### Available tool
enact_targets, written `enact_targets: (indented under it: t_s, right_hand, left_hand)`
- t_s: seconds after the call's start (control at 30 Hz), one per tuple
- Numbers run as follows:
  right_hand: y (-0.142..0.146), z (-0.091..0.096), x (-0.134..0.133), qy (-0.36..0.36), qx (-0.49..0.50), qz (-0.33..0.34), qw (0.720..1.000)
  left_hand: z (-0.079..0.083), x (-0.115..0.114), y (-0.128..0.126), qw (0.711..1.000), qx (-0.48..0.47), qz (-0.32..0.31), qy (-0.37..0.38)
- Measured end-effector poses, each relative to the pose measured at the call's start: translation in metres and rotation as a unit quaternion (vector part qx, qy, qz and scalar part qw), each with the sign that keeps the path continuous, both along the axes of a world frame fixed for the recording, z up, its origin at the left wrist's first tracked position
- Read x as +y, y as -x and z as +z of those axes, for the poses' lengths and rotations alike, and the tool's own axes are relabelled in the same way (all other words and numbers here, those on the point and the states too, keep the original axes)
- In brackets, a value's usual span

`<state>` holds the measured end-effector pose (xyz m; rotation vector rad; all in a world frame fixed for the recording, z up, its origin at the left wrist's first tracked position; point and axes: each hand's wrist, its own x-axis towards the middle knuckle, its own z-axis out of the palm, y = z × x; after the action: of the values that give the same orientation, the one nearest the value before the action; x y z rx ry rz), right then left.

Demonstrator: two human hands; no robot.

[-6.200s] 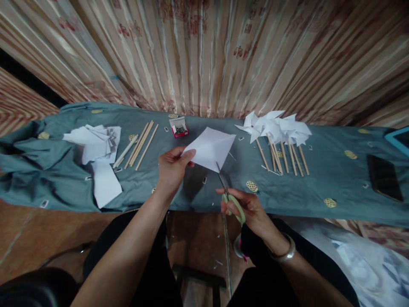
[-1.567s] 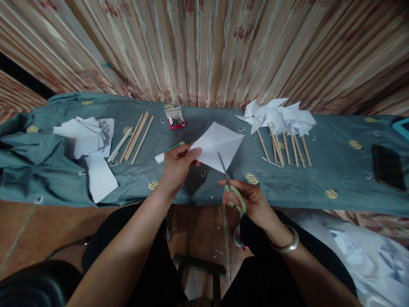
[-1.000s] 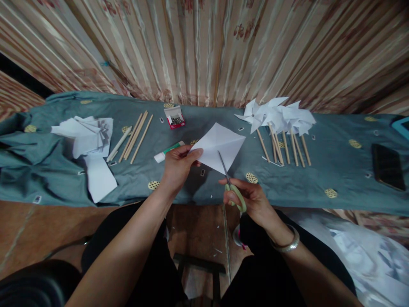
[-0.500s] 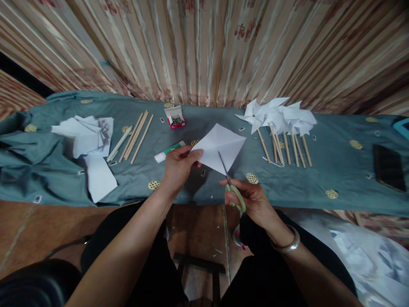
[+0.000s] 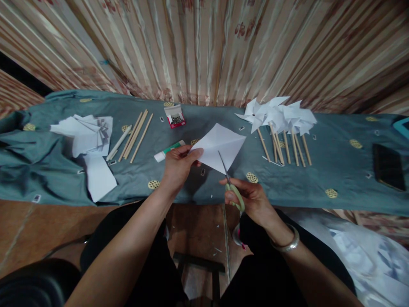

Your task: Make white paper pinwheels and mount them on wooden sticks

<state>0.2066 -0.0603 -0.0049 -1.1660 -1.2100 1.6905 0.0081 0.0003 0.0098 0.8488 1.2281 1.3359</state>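
A square sheet of white paper (image 5: 220,143), creased along its diagonals, is held up corner-on above the cloth. My left hand (image 5: 180,168) pinches its left corner between thumb and fingers. In my right hand (image 5: 247,198) are scissors (image 5: 237,197) with pale green handles. Their blades lie at the near corner of the paper, the tip pointing toward its middle; one blade shows over the sheet. Just behind my left hand a glue stick (image 5: 169,150) with a green label lies on the cloth.
A cloth-covered table (image 5: 287,187) bears paper pinwheels (image 5: 277,115) on sticks at right and a phone (image 5: 388,166). To the left are paper sheets (image 5: 92,136), loose wooden sticks (image 5: 136,136) and an open red box (image 5: 175,119) of small metal pieces. A curtain (image 5: 204,51) hangs behind.
Almost nothing differs. Both hands keep their places on the paper and scissors; the view has shifted very slightly.
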Motion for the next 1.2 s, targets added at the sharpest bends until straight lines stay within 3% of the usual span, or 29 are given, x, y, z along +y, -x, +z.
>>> enact_targets:
  t_s: [0.13, 0.27, 0.5, 0.57, 0.63, 0.73, 0.8, 0.87, 1.0, 1.1, 1.2]
  right_hand:
    - [0.001, 0.000, -0.001, 0.011, -0.012, 0.010, 1.000]
    - [0.001, 0.001, -0.002, 0.014, -0.047, 0.063, 0.997]
    - [-0.019, 0.004, 0.001, -0.008, -0.108, 0.127, 0.986]
    - [-0.026, 0.005, 0.006, -0.027, -0.107, 0.081, 0.991]
    - [-0.032, 0.006, 0.012, -0.048, -0.105, -0.015, 0.993]
    - [-0.039, 0.009, 0.024, -0.079, -0.102, -0.148, 0.981]
    - [-0.042, 0.010, 0.030, -0.094, -0.101, -0.188, 0.972]
    - [-0.042, 0.010, 0.034, -0.101, -0.098, -0.186, 0.972]
    - [-0.037, 0.007, 0.033, -0.091, -0.085, -0.118, 0.985]
    - [-0.031, 0.001, 0.031, -0.087, -0.081, -0.093, 0.989]
    - [-0.026, -0.006, 0.032, -0.105, -0.084, -0.132, 0.982]
  left_hand:
    - [0.001, 0.000, -0.001, 1.000, 0.009, 0.004, 0.007]
    - [0.003, 0.002, 0.003, 1.000, 0.008, 0.022, 0.006]
    - [0.007, 0.010, 0.021, 0.997, -0.034, 0.066, -0.009]
    - [0.007, 0.009, 0.022, 0.998, -0.033, 0.060, 0.000]
    - [0.007, 0.006, 0.020, 0.999, -0.014, 0.031, 0.016]
    - [0.005, 0.001, 0.014, 0.997, 0.039, -0.048, 0.038]
    - [0.003, -0.002, 0.009, 0.991, 0.073, -0.107, 0.044]
    - [0.001, -0.004, 0.006, 0.982, 0.094, -0.155, 0.049]
    - [-0.007, -0.007, 0.002, 0.968, 0.112, -0.214, 0.063]
    - [-0.011, -0.008, -0.001, 0.972, 0.090, -0.206, 0.067]
    - [-0.012, -0.011, -0.006, 0.984, -0.013, -0.166, 0.065]
